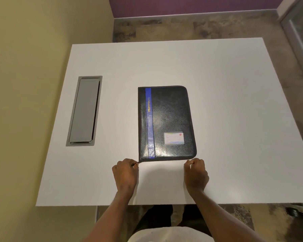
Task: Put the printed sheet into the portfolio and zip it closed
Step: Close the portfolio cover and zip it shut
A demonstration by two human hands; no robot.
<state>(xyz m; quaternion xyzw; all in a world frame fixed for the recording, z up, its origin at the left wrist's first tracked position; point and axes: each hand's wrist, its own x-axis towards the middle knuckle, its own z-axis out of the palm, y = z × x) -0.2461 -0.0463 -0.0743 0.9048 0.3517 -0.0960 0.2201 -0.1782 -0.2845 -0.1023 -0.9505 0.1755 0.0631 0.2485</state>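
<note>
A black portfolio [171, 119] with a blue stripe and gold lettering lies flat and folded shut on the white table [226, 84]. A small card sits in a clear pocket on its cover. My left hand [125, 173] is at the near left corner, its fingers pinched on the dark zipper pull [136, 164]. My right hand [196, 173] is curled at the near right corner, fingertips touching the portfolio's edge. No printed sheet is in view.
A grey cable hatch [84, 110] is set into the table on the left. A beige wall stands close on the left side. The table's near edge runs just below my wrists, with mottled floor beyond the far edge.
</note>
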